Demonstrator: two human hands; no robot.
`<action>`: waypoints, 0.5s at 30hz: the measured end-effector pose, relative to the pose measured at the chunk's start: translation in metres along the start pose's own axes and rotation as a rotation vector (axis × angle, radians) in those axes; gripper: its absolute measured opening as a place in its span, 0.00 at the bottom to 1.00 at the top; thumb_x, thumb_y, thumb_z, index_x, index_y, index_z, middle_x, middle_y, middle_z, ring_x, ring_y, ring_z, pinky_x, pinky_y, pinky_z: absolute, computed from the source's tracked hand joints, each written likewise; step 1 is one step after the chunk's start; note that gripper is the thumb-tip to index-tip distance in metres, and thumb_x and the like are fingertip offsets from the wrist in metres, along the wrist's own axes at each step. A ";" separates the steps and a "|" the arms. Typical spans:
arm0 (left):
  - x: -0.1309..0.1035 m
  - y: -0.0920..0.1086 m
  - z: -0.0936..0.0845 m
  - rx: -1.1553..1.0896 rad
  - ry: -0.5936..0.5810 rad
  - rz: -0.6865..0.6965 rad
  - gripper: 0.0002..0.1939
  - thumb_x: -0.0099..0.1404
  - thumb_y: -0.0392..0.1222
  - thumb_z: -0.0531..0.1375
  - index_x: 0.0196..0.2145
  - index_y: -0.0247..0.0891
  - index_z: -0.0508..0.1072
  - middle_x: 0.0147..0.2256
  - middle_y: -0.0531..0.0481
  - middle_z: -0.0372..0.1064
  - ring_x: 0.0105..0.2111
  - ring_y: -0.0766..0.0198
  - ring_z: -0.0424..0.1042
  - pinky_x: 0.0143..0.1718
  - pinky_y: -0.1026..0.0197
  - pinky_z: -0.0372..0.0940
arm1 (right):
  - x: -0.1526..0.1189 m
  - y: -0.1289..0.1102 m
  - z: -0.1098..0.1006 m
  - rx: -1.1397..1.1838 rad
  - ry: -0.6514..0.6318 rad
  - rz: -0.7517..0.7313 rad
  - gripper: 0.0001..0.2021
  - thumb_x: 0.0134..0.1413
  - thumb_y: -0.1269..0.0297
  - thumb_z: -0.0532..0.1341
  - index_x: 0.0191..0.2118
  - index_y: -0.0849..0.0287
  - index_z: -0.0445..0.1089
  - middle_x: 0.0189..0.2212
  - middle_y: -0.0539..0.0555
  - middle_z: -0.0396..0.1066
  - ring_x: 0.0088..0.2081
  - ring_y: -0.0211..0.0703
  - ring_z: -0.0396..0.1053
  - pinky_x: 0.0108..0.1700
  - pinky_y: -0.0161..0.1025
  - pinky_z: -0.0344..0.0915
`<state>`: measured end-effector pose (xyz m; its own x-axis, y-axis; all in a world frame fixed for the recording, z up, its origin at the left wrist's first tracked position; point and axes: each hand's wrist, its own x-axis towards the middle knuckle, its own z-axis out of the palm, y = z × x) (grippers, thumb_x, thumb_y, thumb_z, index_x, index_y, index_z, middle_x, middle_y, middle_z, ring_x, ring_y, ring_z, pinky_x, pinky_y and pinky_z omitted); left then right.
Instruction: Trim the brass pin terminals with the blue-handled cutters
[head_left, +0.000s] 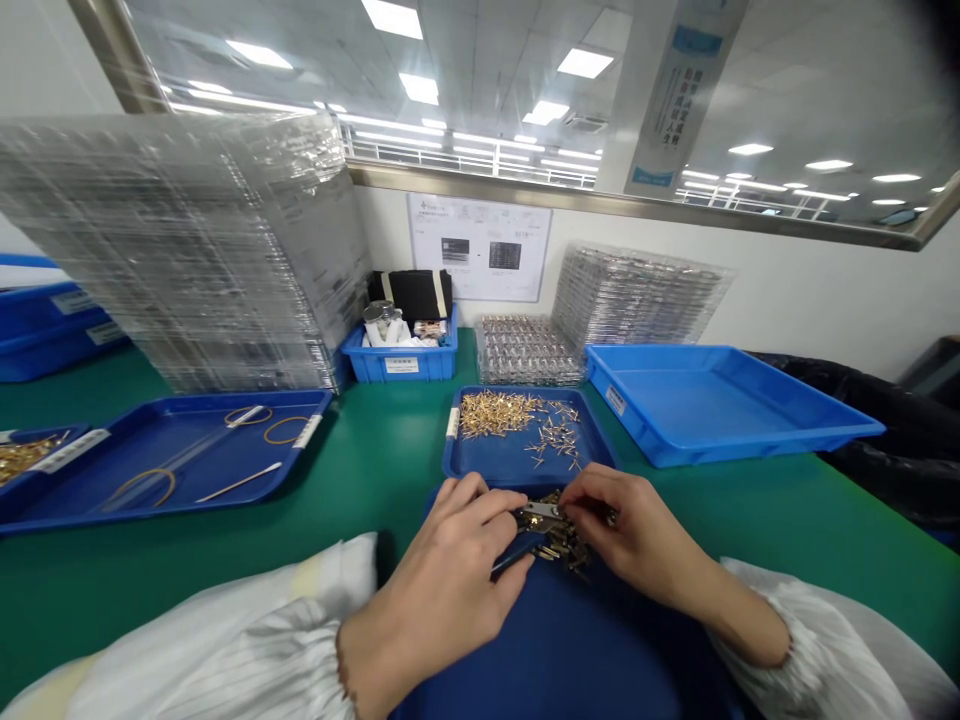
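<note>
While left fingers [501, 502] curl round pliers [541, 510], right fingers [591, 484] pinch just beside, hold unclear

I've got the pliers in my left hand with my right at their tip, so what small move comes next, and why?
Probably check your right hand's alignment with the pliers' tip before squeezing: your left hand grips them over loose pins, and your right is pinched close to that tip. Whether it holds a pin is hidden.
</note>
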<state>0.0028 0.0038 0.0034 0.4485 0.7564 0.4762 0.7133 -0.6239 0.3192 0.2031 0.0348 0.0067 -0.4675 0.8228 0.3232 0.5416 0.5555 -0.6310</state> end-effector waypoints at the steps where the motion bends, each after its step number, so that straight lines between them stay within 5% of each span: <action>1: 0.000 0.000 0.000 -0.005 0.016 0.011 0.04 0.56 0.36 0.58 0.24 0.37 0.70 0.41 0.49 0.70 0.41 0.54 0.64 0.45 0.42 0.60 | 0.000 0.000 0.001 0.015 0.017 0.019 0.07 0.50 0.76 0.54 0.28 0.61 0.67 0.26 0.50 0.65 0.27 0.35 0.63 0.28 0.31 0.58; 10: 0.002 0.004 0.001 -0.186 0.207 -0.001 0.08 0.56 0.35 0.59 0.21 0.36 0.63 0.39 0.48 0.70 0.37 0.60 0.66 0.42 0.51 0.63 | 0.003 0.001 0.004 0.409 0.122 0.216 0.07 0.51 0.67 0.55 0.24 0.61 0.61 0.17 0.45 0.56 0.20 0.31 0.53 0.22 0.29 0.52; 15: 0.002 0.002 0.000 -0.226 0.089 -0.046 0.08 0.54 0.34 0.60 0.21 0.37 0.63 0.40 0.51 0.70 0.37 0.61 0.68 0.49 0.46 0.59 | 0.003 -0.002 -0.003 0.233 0.006 0.172 0.03 0.48 0.72 0.54 0.26 0.61 0.63 0.22 0.48 0.61 0.24 0.33 0.58 0.25 0.30 0.55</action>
<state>0.0053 0.0036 0.0051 0.3621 0.7710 0.5238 0.5888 -0.6248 0.5127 0.2026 0.0361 0.0107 -0.3778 0.9037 0.2014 0.4370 0.3658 -0.8217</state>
